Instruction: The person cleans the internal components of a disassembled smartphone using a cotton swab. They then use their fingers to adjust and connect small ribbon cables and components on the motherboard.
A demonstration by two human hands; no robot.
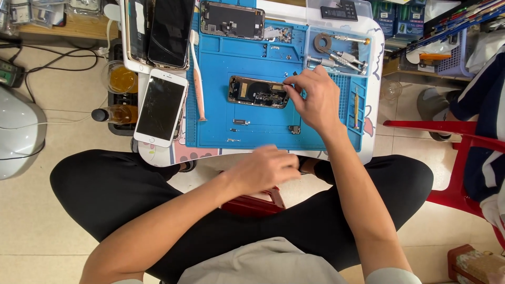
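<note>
Person wears black trousers (336,221) covering both legs and a light grey top (258,263) with short pale sleeves (392,276). Forearms bare. Left hand (265,168) and right hand (313,100) ungloved; no rings or watch visible.

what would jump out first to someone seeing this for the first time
The bright blue work mat on the small table draws the eye first, with an opened phone body lying at its middle and the right hand pinching at that phone's right edge. Left of the mat lies a white phone with a cracked dark screen. The left hand is lower down, off the mat, at the table's near edge above the lap.
</note>
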